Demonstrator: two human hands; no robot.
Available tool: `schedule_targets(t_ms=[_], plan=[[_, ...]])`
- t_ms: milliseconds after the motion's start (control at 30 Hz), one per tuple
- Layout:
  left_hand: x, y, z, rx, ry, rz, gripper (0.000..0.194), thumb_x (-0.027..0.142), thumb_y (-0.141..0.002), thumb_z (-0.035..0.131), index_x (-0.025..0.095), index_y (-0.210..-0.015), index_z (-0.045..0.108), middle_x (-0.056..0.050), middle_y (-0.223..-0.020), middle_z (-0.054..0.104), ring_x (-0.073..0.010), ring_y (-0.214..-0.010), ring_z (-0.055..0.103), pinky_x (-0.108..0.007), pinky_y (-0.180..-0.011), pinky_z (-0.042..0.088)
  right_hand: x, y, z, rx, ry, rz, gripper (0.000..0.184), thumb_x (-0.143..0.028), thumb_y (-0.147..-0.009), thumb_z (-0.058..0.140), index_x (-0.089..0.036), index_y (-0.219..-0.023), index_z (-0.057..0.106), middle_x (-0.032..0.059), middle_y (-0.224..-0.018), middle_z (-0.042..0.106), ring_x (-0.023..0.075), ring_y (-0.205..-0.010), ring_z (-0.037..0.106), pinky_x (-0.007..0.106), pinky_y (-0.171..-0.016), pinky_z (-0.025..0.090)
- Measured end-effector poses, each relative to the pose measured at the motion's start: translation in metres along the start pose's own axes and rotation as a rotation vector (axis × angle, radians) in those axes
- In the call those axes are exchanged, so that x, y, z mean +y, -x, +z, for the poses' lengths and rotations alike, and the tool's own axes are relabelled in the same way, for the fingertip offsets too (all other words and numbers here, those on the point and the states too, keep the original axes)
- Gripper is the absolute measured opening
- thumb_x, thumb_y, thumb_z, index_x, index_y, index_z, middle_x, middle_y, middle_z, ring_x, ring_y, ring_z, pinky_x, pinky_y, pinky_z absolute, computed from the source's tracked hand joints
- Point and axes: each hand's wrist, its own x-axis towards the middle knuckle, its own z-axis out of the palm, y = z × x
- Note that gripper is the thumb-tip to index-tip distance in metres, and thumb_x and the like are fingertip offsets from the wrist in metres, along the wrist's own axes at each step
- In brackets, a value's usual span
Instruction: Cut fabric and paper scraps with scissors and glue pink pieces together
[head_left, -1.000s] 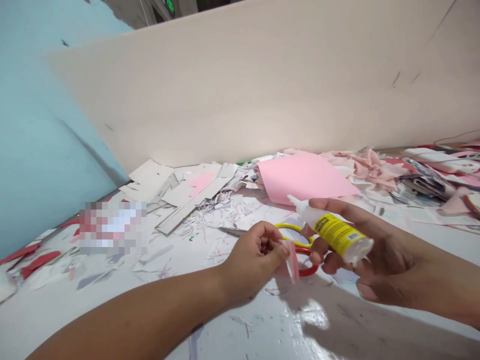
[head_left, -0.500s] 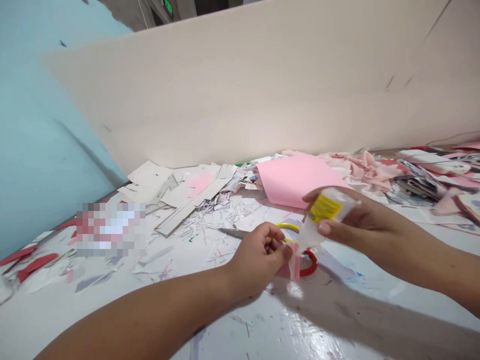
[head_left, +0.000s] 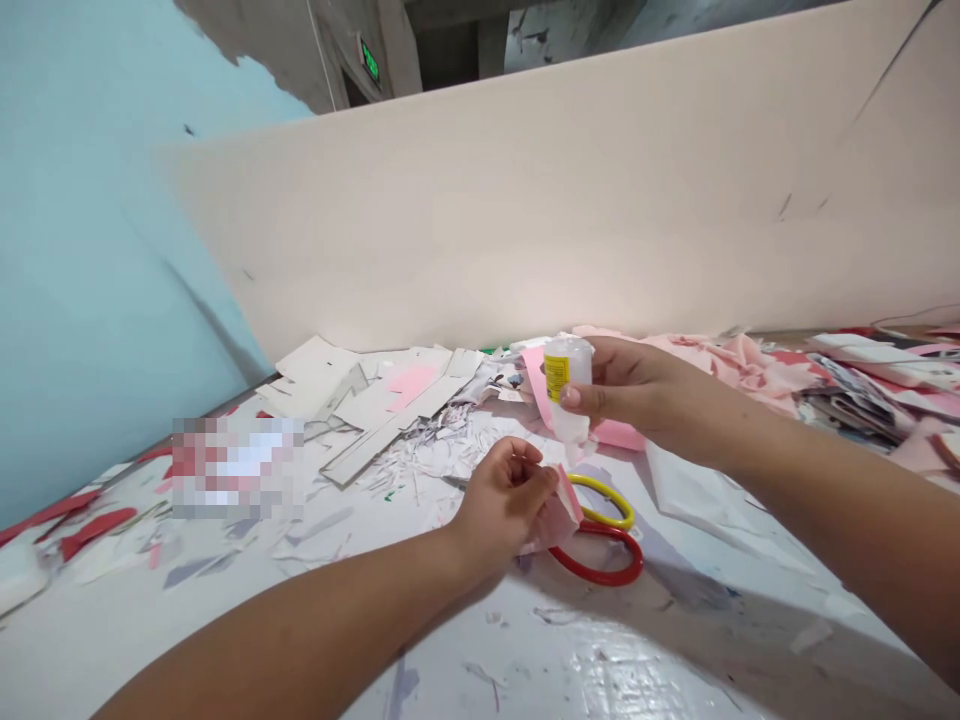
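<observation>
My right hand [head_left: 637,385] grips a clear glue bottle [head_left: 576,375] with a yellow label, held nozzle down. Its tip is close to a small folded piece of pink paper [head_left: 564,510]; whether they touch, I cannot tell. That paper is pinched between the thumb and fingers of my left hand [head_left: 506,495]. Beneath lies a pair of scissors [head_left: 615,575] with one yellow and one red handle loop; my left hand hides most of the blades. Behind the bottle is a larger sheet of pink paper [head_left: 619,436], partly covered by my right hand.
Grey-white card pieces [head_left: 405,395] and shredded paper lie at the back left of the white table [head_left: 450,660]. Red scraps [head_left: 97,530] are at far left. Crumpled pink fabric or paper [head_left: 735,360] and stacked scraps [head_left: 862,410] fill the back right. A cream panel [head_left: 525,220] stands behind.
My right hand has moved left and turned the glue bottle more upright, nozzle down, over the small pink paper. The scissors' handles show more fully. The camera view has tilted up slightly.
</observation>
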Motion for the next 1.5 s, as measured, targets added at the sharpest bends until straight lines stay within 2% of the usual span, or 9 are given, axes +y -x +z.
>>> schedule_targets(t_ms=[100, 267, 433, 500, 800, 933, 1167, 1300, 1500], plan=[[-0.007, -0.004, -0.001, 0.003, 0.006, -0.011, 0.025, 0.030, -0.066, 0.064, 0.020, -0.075, 0.042, 0.009, -0.049, 0.045, -0.0042, -0.039, 0.038, -0.017, -0.041, 0.030, 0.006, -0.004, 0.002, 0.017, -0.097, 0.014, 0.023, -0.039, -0.066, 0.068, -0.020, -0.077, 0.060, -0.0004, -0.072, 0.058, 0.0142, -0.067, 0.054, 0.028, -0.062, 0.043], [-0.013, -0.005, -0.001, 0.041, -0.066, 0.038, 0.018, 0.024, -0.068, 0.061, 0.019, -0.075, 0.045, 0.007, -0.055, 0.043, -0.0049, -0.047, 0.039, -0.017, -0.046, 0.032, 0.022, -0.008, 0.001, 0.065, -0.162, 0.065, 0.025, -0.039, -0.064, 0.069, -0.019, -0.077, 0.062, 0.0016, -0.074, 0.061, 0.0153, -0.068, 0.056, 0.029, -0.063, 0.044], [-0.015, -0.003, -0.003, 0.001, -0.095, 0.085, 0.016, 0.022, -0.070, 0.060, 0.018, -0.074, 0.045, 0.004, -0.064, 0.047, -0.0068, -0.057, 0.043, -0.019, -0.055, 0.037, 0.029, -0.007, 0.002, 0.089, -0.179, 0.105, 0.027, -0.033, -0.055, 0.075, -0.018, -0.074, 0.063, 0.0026, -0.073, 0.062, 0.0171, -0.068, 0.058, 0.030, -0.063, 0.045], [-0.016, -0.002, -0.004, -0.004, -0.093, 0.091, 0.015, 0.023, -0.071, 0.059, 0.018, -0.075, 0.046, 0.004, -0.065, 0.048, -0.0070, -0.059, 0.043, -0.019, -0.056, 0.037, 0.030, -0.007, 0.002, 0.089, -0.212, 0.122, 0.027, -0.034, -0.055, 0.075, -0.018, -0.074, 0.063, 0.0036, -0.075, 0.063, 0.0178, -0.069, 0.058, 0.031, -0.065, 0.046], [-0.016, 0.000, -0.004, -0.015, -0.108, 0.060, 0.013, 0.023, -0.072, 0.057, 0.018, -0.076, 0.045, 0.005, -0.062, 0.046, -0.0054, -0.051, 0.039, -0.017, -0.046, 0.031, 0.034, -0.009, -0.002, 0.120, -0.266, 0.134, 0.023, -0.038, -0.064, 0.069, -0.018, -0.070, 0.060, 0.0024, -0.070, 0.061, 0.0164, -0.064, 0.057, 0.029, -0.059, 0.043], [-0.016, 0.000, -0.005, -0.017, -0.106, 0.044, 0.015, 0.024, -0.072, 0.057, 0.019, -0.077, 0.045, 0.006, -0.062, 0.046, -0.0036, -0.046, 0.037, -0.016, -0.042, 0.029, 0.034, -0.009, -0.002, 0.129, -0.266, 0.106, 0.021, -0.032, -0.060, 0.072, -0.019, -0.070, 0.060, 0.0006, -0.070, 0.061, 0.0160, -0.066, 0.057, 0.029, -0.061, 0.043], [-0.014, 0.001, -0.005, -0.033, -0.110, 0.009, 0.017, 0.027, -0.073, 0.058, 0.019, -0.076, 0.043, 0.008, -0.056, 0.043, -0.0019, -0.037, 0.033, -0.016, -0.036, 0.026, 0.037, -0.010, 0.000, 0.268, -0.130, 0.071, 0.023, -0.035, -0.060, 0.071, -0.019, -0.074, 0.061, 0.0008, -0.073, 0.062, 0.0169, -0.069, 0.057, 0.031, -0.065, 0.042], [-0.012, 0.003, -0.005, -0.040, -0.087, 0.000, 0.018, 0.029, -0.073, 0.058, 0.020, -0.076, 0.042, 0.009, -0.054, 0.043, -0.0022, -0.036, 0.033, -0.016, -0.035, 0.026, 0.039, -0.012, 0.001, 0.313, -0.148, 0.061, 0.025, -0.040, -0.062, 0.069, -0.018, -0.072, 0.061, 0.0024, -0.071, 0.061, 0.0175, -0.068, 0.057, 0.031, -0.064, 0.043], [-0.010, 0.003, -0.005, -0.040, -0.094, -0.008, 0.020, 0.030, -0.072, 0.060, 0.020, -0.075, 0.043, 0.008, -0.055, 0.044, -0.0026, -0.038, 0.033, -0.017, -0.037, 0.028, 0.038, -0.009, 0.002, 0.225, -0.204, 0.098, 0.023, -0.034, -0.060, 0.072, -0.018, -0.072, 0.061, 0.0021, -0.072, 0.063, 0.0160, -0.066, 0.058, 0.030, -0.062, 0.044]])
